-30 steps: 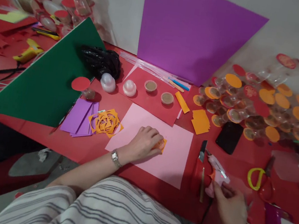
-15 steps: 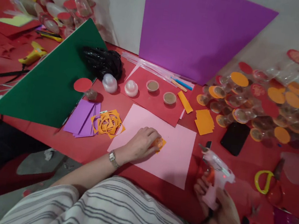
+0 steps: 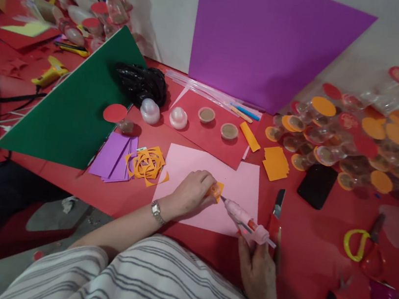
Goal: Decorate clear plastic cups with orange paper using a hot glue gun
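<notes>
Right hand (image 3: 258, 271) grips pink glue gun (image 3: 245, 220), nozzle at orange paper piece (image 3: 217, 190) pinned by left hand (image 3: 191, 193) on pink sheet (image 3: 242, 185).

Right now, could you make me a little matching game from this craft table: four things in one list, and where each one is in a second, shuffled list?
Things:
1. glue gun
2. black phone
3. yellow-handled scissors
4. orange cut-out

Places:
A. between the purple paper stack and the pink sheet
B. held in the right hand, its nozzle close to the left hand
C. at the right side of the table, right of the phone
D. just right of the orange squares

Pairs: 1-B, 2-D, 3-C, 4-A
</notes>
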